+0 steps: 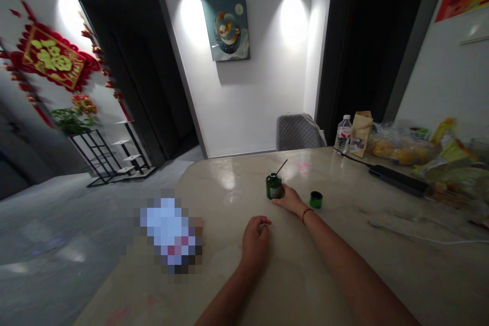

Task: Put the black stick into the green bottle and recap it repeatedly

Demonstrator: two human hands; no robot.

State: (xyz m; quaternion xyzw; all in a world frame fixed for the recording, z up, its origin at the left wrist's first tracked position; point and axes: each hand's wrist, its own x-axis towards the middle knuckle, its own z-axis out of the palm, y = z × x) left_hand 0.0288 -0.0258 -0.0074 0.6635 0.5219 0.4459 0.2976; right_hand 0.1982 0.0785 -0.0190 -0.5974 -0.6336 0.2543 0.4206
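A small dark green bottle (pixel 271 188) with a label stands upright and uncapped on the table. From its mouth a thin dark stick (pixel 282 166) leans out to the right. My right hand (pixel 291 200) is closed around the bottle's lower right side, thumb in front; the far fingers are hidden behind the glass. Just right of that hand sits a green cap (pixel 316 199), its dark hollow side up. My left hand (pixel 256 240) rests on the table nearer to me, fingers loosely curled in, with nothing seen in them. It is apart from the bottle.
A pale stone-look table (pixel 214 183) spans the view. At left on it lies a pixelated bright screen (pixel 168 229). Toward the right are a water bottle (pixel 343 133), a paper bag (pixel 361 134), a black elongated case (pixel 399 179), plastic bags (pixel 401 145) and a white cable (pixel 420 239).
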